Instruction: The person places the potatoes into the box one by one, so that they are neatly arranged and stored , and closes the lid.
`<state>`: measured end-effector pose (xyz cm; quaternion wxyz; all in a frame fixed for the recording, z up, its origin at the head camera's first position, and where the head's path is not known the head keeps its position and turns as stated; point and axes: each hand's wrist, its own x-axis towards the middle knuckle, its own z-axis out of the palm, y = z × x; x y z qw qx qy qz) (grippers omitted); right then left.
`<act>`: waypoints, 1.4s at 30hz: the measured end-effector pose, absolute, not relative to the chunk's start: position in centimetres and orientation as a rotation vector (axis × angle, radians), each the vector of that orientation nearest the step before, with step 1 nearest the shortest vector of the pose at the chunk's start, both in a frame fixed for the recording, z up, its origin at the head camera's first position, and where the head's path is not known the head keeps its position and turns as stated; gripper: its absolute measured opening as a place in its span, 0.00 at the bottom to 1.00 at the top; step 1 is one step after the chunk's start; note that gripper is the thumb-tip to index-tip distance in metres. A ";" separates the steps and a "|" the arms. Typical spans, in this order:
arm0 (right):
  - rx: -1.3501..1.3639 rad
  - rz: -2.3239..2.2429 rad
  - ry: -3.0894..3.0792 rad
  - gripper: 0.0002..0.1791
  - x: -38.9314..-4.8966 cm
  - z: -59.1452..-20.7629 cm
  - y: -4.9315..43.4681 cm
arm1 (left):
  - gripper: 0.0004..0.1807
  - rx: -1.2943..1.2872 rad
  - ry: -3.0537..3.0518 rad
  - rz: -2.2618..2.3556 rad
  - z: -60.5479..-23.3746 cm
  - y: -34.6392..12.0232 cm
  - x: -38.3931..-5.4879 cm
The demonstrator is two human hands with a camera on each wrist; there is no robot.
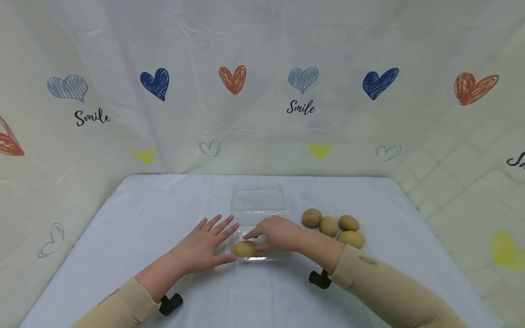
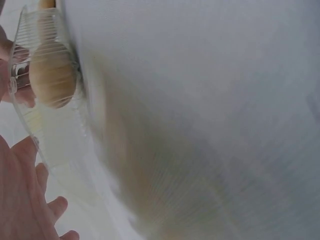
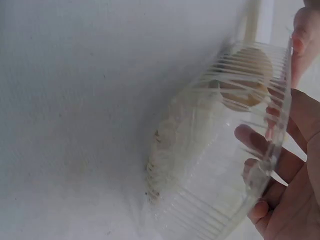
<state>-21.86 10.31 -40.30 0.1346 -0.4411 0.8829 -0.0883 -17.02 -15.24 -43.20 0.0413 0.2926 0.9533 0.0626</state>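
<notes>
A clear plastic clamshell box (image 1: 258, 200) lies on the table, its lid folded back away from me. One potato (image 1: 243, 248) sits in the box's left front corner; through the ribbed wall it shows in the left wrist view as a tan oval (image 2: 52, 77). My right hand (image 1: 283, 232) reaches into the box, index finger extended over the potato and thumb at its right end. In the right wrist view, its other fingers (image 3: 257, 142) hang loosely inside the box. My left hand (image 1: 201, 250) is spread flat, with the thumb at the box's left front edge.
Several loose potatoes (image 1: 329, 226) lie grouped right of the box, close to my right forearm. A white cloth covers the table (image 1: 164, 205). Behind it hangs a pale curtain (image 1: 262, 132) printed with hearts. Black wrist-worn pieces (image 1: 320, 279) jut below both wrists.
</notes>
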 end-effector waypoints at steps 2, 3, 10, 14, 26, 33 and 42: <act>-1.268 -0.266 2.568 0.23 -22.0 -39.9 10.5 | 0.47 0.884 2.917 0.185 -43.3 -15.3 -17.0; -1.268 -0.269 2.575 0.23 -22.1 -39.7 10.7 | 0.48 0.875 2.918 0.181 -43.3 -15.3 -17.1; -1.227 -0.347 2.650 0.24 -22.7 -38.4 12.6 | 0.48 0.865 2.921 0.169 -43.1 -15.3 -17.3; -1.131 -0.371 2.705 0.25 -23.1 -38.0 14.2 | 0.48 0.877 2.922 0.175 -43.1 -15.3 -17.3; -0.846 -0.452 2.841 0.24 -23.8 -37.4 21.3 | 0.48 0.877 2.926 0.186 -43.0 -15.4 -17.0; -0.737 -0.435 2.874 0.27 -23.7 -37.2 24.2 | 0.48 0.868 2.916 0.197 -43.1 -15.4 -16.9; -0.630 -0.357 2.874 0.30 -24.2 -38.7 24.8 | 0.48 0.878 2.910 0.193 -43.3 -15.4 -16.9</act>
